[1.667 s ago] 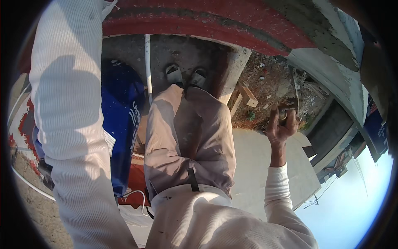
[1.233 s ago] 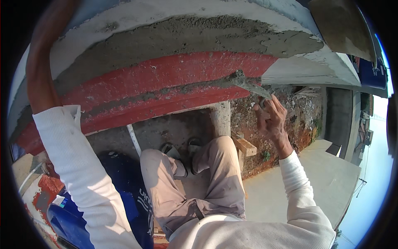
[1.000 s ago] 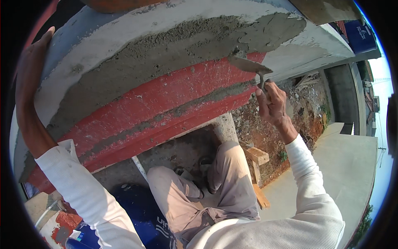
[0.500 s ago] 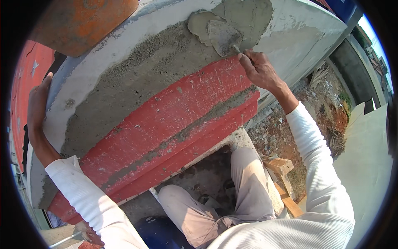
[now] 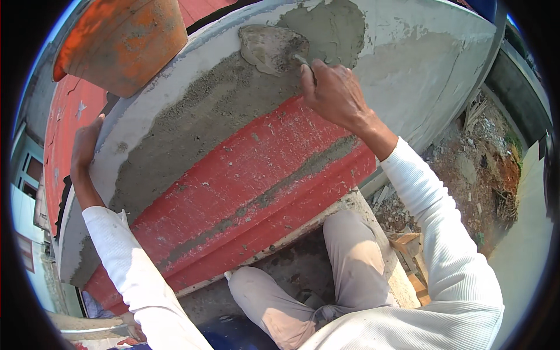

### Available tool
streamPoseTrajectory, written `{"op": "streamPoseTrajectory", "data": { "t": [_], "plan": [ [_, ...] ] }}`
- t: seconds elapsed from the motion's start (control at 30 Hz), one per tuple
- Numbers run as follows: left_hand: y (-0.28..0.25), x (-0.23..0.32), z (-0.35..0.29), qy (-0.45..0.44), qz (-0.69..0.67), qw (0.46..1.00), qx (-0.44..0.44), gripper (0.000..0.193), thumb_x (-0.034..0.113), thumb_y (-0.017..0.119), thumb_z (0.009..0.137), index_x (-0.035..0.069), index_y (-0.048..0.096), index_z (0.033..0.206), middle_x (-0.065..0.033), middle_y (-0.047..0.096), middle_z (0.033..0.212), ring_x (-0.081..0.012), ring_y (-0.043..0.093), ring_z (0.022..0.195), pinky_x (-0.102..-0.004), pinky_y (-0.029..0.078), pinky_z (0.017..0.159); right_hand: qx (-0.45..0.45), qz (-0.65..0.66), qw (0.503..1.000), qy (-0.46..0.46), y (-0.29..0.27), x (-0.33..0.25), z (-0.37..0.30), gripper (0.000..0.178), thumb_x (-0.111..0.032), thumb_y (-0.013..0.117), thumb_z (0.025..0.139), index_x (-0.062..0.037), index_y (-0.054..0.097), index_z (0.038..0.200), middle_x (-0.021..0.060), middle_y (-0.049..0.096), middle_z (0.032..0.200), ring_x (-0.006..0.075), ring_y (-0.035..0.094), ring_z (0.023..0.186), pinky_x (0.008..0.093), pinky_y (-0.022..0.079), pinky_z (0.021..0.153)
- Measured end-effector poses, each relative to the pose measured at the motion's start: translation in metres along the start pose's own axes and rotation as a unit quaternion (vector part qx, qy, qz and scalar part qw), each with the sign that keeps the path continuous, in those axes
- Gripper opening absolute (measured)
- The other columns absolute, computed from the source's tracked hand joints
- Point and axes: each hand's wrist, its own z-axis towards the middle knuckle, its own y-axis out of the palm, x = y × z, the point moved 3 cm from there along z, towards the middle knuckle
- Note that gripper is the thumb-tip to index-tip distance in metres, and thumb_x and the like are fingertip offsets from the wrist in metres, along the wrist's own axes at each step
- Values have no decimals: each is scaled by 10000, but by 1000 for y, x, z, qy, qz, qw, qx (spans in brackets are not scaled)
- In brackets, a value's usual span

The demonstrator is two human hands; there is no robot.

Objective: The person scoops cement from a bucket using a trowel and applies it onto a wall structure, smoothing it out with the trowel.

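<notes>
My right hand (image 5: 336, 96) is closed round the handle of a trowel (image 5: 269, 48). The trowel's mortar-smeared blade lies against the upper part of a wall, at the left edge of a smooth wet mortar patch (image 5: 338, 35). Rougher, darker mortar (image 5: 192, 116) covers the wall to the left and below. At the far left, my left hand (image 5: 86, 146) grips the top edge of the pale wall (image 5: 131, 108); some of its fingers are hidden behind that edge. Below the mortar runs a red ledge (image 5: 251, 157) with a strip of mortar along it.
An orange, mortar-stained bucket (image 5: 125, 46) stands on the wall top at upper left, beside a red roof (image 5: 73, 116). My knees are below the ledge. Wooden pieces (image 5: 414, 262) lie right of them, near rubble-strewn ground (image 5: 466, 169). A blue container (image 5: 236, 333) shows at the bottom.
My right hand has moved the trowel leftward along the wall. The loose-edged wet mortar seen left of the patch is no longer visible there. The view has shifted, showing more of the bucket.
</notes>
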Motion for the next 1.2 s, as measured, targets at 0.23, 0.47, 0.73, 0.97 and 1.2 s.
{"op": "streamPoseTrajectory", "data": {
  "t": [0.23,0.47,0.73,0.97,1.2],
  "plan": [
    [-10,9,-3,-22,11,1000,3,684,550,560,977,-112,703,1077,-137,715,927,-184,628,876,-382,469,858,-7,108,976,189,-20,89,-12,461,-271,566,1051,51,611,724,192,569,563,337,606,503,470,486,532],
    [7,18,-2,19,15,1000,15,704,545,569,963,-127,658,1153,-198,734,978,-220,646,950,-400,467,898,-129,311,918,207,7,13,-5,488,-255,515,1035,47,501,651,100,468,537,168,444,510,433,406,503],
    [3,16,-4,3,12,1000,15,697,556,576,955,-130,644,1060,-176,697,913,-216,609,900,-402,455,858,-272,215,936,60,21,-40,-30,436,-225,529,1011,80,449,709,138,331,575,179,354,556,467,384,558],
    [3,24,-5,-11,7,1000,16,688,563,573,952,-106,688,1066,-166,704,946,-214,615,906,-407,459,863,-156,342,890,258,-1,-1,-13,475,-260,510,1030,3,422,644,19,411,544,116,322,502,405,326,462],
    [-7,4,2,-37,13,999,-27,674,561,571,953,-73,719,1128,-170,726,1023,-227,645,977,-401,460,917,-299,239,923,47,25,-22,-47,463,-226,536,995,50,373,660,89,265,578,152,279,522,456,265,503]
  ]
}}
